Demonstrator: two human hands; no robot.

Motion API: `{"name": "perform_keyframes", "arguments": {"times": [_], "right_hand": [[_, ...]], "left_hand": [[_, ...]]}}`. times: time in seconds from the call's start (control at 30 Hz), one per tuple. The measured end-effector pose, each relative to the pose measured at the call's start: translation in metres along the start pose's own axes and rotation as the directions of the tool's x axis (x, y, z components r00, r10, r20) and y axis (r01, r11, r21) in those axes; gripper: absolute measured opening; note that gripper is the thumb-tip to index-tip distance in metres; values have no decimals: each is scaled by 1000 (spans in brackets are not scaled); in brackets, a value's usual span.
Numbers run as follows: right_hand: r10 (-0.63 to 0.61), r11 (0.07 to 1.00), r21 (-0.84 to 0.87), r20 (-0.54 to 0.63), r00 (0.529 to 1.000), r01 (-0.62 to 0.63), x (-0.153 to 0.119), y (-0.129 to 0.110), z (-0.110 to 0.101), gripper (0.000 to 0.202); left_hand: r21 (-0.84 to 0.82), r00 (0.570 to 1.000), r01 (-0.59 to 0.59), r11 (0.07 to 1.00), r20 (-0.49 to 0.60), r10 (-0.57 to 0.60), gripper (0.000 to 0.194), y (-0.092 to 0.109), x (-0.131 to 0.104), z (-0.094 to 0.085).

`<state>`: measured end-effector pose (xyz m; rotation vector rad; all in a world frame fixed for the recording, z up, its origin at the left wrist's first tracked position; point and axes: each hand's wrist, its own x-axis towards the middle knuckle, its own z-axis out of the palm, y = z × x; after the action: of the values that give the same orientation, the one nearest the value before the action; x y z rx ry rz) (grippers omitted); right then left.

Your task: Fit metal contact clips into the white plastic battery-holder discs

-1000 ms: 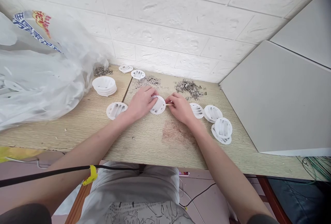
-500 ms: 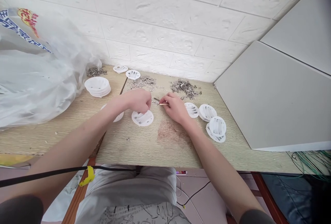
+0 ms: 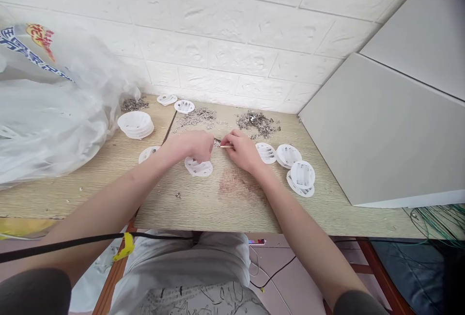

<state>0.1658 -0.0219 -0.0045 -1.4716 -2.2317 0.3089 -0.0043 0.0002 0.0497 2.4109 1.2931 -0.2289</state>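
Observation:
My left hand (image 3: 200,146) is closed above the far edge of a white round card (image 3: 199,168) lying on the table; whatever its fingertips hold is hidden. Close by on the right, my right hand (image 3: 240,149) pinches a thin pale stick (image 3: 227,147), its tip pointing left. Between the two hands lie a dark slim piece and a small patch of tiny metal parts (image 3: 217,144). Behind them are a light scatter of small metal parts (image 3: 198,117) and a darker heap of small metal parts (image 3: 257,123).
White round cards with slots (image 3: 302,174) lie right of my right hand. A stack of white discs (image 3: 135,125) stands at left, beside a large plastic bag (image 3: 65,111). A grey panel (image 3: 407,135) leans at right, green wires (image 3: 436,223) near it. A white brick-pattern wall (image 3: 240,39) bounds the back.
My left hand has shifted slightly and lowered a little toward the table parts. The right hand keeps its pinch on the stick. The whole view has shifted slightly.

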Motion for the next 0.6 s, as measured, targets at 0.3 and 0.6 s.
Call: {"name": "perform_keyframes", "arguments": {"times": [0.3, 0.6], "right_hand": [[13, 1000, -9, 9, 1000, -12, 0, -2, -1, 26], [7, 1000, -27, -7, 1000, -8, 0, -1, 1, 21]], "left_hand": [[-122, 996, -63, 991, -71, 54, 13, -16, -7, 16], [-437, 908, -412, 800, -275, 318, 7, -31, -1, 5]]}}
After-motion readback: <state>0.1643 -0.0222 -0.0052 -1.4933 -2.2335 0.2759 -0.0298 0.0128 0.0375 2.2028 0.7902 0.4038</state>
